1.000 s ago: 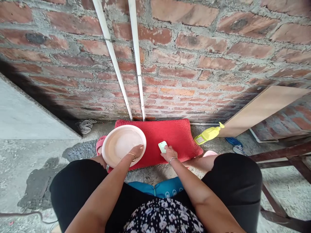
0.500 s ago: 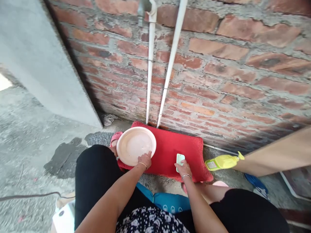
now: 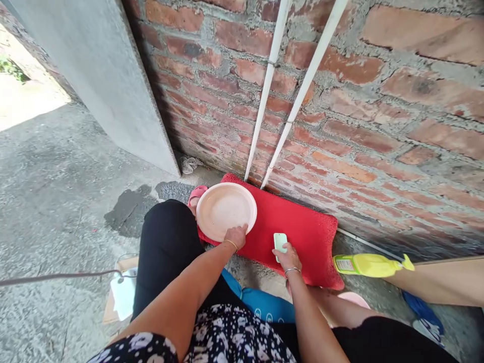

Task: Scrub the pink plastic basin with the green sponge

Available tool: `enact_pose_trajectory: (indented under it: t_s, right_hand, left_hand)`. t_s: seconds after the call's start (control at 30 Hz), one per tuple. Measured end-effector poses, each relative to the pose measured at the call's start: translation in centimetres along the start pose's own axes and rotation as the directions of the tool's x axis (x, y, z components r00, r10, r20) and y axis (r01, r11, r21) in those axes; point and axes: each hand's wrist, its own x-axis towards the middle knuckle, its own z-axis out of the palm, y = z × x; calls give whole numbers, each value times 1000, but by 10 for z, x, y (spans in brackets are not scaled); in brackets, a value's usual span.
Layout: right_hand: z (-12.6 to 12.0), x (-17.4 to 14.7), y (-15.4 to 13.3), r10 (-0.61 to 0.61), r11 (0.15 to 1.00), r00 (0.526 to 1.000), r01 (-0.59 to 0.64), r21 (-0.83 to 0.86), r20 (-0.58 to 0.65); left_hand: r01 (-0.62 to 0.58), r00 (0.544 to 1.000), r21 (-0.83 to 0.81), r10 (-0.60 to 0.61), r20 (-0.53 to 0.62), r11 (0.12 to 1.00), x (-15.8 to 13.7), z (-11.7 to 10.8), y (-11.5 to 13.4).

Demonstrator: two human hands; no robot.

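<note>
My left hand [image 3: 236, 237] is closed on the near right rim of a round, pale pink basin [image 3: 223, 209], tilted over the left end of a red mat [image 3: 310, 242]. Whether anything is in the basin is hard to make out. Farther right, my right hand [image 3: 290, 257] grips a pale green oblong block [image 3: 280, 242] with rounded corners, like the back of a scrubbing brush. The block rests flat on the mat, and its underside is hidden.
A yellow pump bottle [image 3: 368, 264] lies off the mat's right end. Two white pipes [image 3: 289, 123] run down the brick wall [image 3: 370, 141] behind. A grey slab [image 3: 124, 96] stands left. A dark cable [image 3: 56, 276] crosses the left side, near a white object [image 3: 123, 295].
My view has turned, so the scene sits farther right and the pipes lean more. Both hands keep their holds on the basin and the green block.
</note>
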Motion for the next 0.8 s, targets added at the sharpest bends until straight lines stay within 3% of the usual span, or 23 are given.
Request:
enact_pose_trajectory:
  t_s: [0.17, 0.3, 0.43, 0.5, 0.6, 0.7, 0.8]
  right_hand:
    - [-12, 2, 48, 208, 972, 976, -199, 127, -64]
    - [-13, 1, 57, 302, 934, 948, -273, 232, -102]
    - [-2, -7, 17, 163, 978, 983, -150, 143, -82]
    - [7, -15, -12, 25, 999, 999, -23, 44, -48]
    - [19, -25, -41, -172, 981, 985, 172, -94, 2]
    - [19, -26, -39, -237, 955, 971, 235, -181, 10]
    - [7, -18, -5, -97, 982, 995, 95, -161, -5]
  left_hand:
    - [-3, 1000, -34, 4, 21, 999, 0, -1, -1]
    - [-12, 1000, -33, 13, 19, 999, 1, -1, -1]
    - [-22, 1000, -24, 22, 8, 999, 1, 0, -1]
    - [-19, 1000, -10, 19, 6, 1000, 2, 2, -1]
    - [-21, 999, 7, 21, -25, 1000, 3, 4, -1]
    - [-19, 999, -2, 19, -31, 1000, 4, 6, -1]
    - [-16, 1000, -10, 16, -16, 1000, 4, 6, -1]
